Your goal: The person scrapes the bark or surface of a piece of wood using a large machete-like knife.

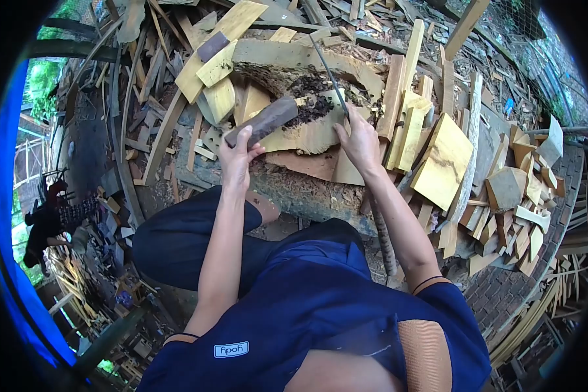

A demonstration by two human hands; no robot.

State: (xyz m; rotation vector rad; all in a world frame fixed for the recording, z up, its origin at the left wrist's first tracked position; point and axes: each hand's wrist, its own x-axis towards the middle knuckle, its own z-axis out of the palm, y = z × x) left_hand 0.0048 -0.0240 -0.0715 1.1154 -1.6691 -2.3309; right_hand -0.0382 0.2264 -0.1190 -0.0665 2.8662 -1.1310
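Item: dark wood billet, lower end clasped in left hand, tilted over pale slab. Right hand fisted round long blade. Step, apparently: hewing. Next stroke needs left grip kept clear.

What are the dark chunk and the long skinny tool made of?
The dark chunk in the left hand looks like rough, unpolished wood, brownish-grey like bark. The long skinny tool in the right hand is probably metal: thin, straight, dull grey.

Wood offcut piles, blue tarp, daylight
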